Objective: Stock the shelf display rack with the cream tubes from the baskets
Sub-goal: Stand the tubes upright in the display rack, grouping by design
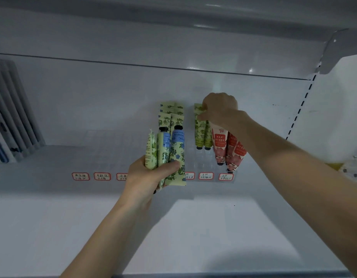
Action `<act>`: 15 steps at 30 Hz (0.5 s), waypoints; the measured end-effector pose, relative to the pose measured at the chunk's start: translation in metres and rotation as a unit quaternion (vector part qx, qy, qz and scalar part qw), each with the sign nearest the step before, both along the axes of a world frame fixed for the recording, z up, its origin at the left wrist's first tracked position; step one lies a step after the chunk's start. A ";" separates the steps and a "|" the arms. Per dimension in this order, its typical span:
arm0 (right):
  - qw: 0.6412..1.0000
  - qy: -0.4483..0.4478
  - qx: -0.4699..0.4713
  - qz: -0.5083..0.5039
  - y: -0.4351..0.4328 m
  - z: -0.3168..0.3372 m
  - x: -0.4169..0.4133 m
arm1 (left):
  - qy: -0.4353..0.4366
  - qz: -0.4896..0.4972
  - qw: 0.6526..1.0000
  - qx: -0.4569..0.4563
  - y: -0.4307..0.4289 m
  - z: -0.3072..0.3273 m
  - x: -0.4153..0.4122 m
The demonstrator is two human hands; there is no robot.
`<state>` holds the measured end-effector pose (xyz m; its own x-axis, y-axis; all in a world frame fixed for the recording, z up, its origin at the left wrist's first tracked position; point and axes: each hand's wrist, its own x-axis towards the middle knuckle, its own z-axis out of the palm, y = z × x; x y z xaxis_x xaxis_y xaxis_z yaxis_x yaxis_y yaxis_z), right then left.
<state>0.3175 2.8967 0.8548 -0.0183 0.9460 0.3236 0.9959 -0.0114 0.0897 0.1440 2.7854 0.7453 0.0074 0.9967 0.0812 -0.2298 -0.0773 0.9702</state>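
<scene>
Pinching the crimped top of a green cream tube (pixel 199 129) standing cap-down in the clear display rack (pixel 202 162), the right hand (pixel 219 109) should seat it straight down, while the left hand (pixel 145 173) grips spare blue-flowered tubes (pixel 174 155) nearby.

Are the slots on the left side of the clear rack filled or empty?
Empty: the clear rack shows only see-through slots on its left; cream tubes stand only toward its right.
</scene>
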 end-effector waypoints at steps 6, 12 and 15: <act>0.930 0.318 0.072 0.171 -0.050 0.003 -0.003 | 0.022 -0.013 1.000 0.007 -0.006 0.010 0.001; 0.804 0.516 -0.176 0.237 -0.077 -0.019 0.005 | 0.023 -0.051 0.998 0.025 -0.012 0.019 0.005; 0.759 0.603 -0.125 0.212 -0.077 -0.020 0.015 | -0.031 -0.049 0.998 0.017 -0.014 0.018 0.003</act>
